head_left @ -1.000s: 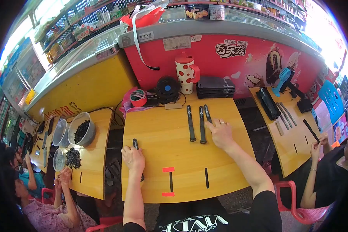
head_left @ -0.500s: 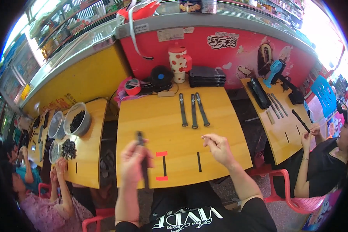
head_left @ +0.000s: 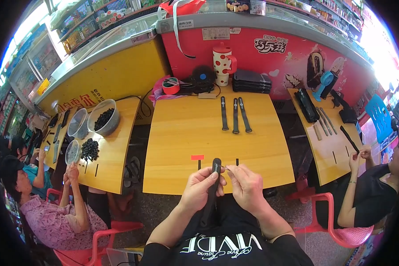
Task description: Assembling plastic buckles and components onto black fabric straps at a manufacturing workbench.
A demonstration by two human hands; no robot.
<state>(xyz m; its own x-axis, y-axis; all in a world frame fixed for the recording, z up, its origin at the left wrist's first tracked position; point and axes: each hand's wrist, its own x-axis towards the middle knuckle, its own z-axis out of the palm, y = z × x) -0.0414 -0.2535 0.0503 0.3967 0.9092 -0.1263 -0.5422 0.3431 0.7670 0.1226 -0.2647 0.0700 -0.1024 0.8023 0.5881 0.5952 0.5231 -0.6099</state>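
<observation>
My left hand (head_left: 197, 188) is closed round a dark strap (head_left: 217, 164) with a rounded upper end, held upright above the near edge of the table. The strap's lower part hangs down in front of my dark shirt. Beside its upper end, my right hand (head_left: 247, 185) pinches something thin and small, too small to name, against the strap's side. Three similar dark straps (head_left: 236, 116) lie side by side farther back. A red tape mark (head_left: 197, 157) and a short black strip (head_left: 237, 162) show on the tabletop just beyond my hands.
At the table's (head_left: 177, 137) back stand a spotted tumbler (head_left: 222, 66), a stack of dark pouches (head_left: 252, 82), a black fan (head_left: 202, 79) and a roll of red tape (head_left: 170, 86). Seated people work at tables on both sides. Tubs (head_left: 104, 119) of small black pieces stand left.
Both hands have come together at the near edge, the left one bringing the strap to the right. My right hand now meets the strap's upper end. The view has shifted.
</observation>
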